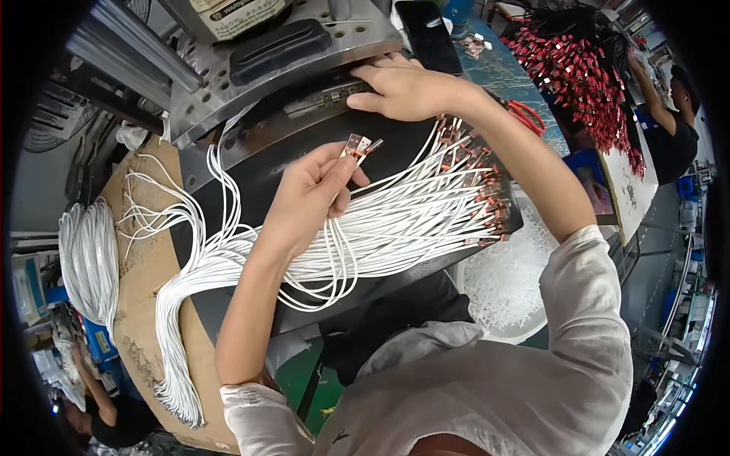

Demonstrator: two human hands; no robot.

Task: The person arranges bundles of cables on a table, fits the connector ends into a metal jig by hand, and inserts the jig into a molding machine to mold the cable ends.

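My left hand [313, 188] is closed on several white cables, pinching them just below their connectors [359, 147], which have metal tips and reddish-orange parts. The cables loop down from that hand over a big bundle of white cables [380, 228]. To the right, many ends with similar orange connectors [487, 190] lie together on the black work surface. My right hand [407, 87] reaches to the metal mold [323, 101] under the machine's upper plate [220, 95]. Its thumb and fingers are stretched out, some fingertips hidden at the plate's edge.
A black phone [430, 38] lies beyond my right hand, and red-handled pliers [525, 116] are to its right. A white tub [506, 281] of clear scraps stands below the table. Coiled white cable [90, 262] is at left. Other people work at both sides.
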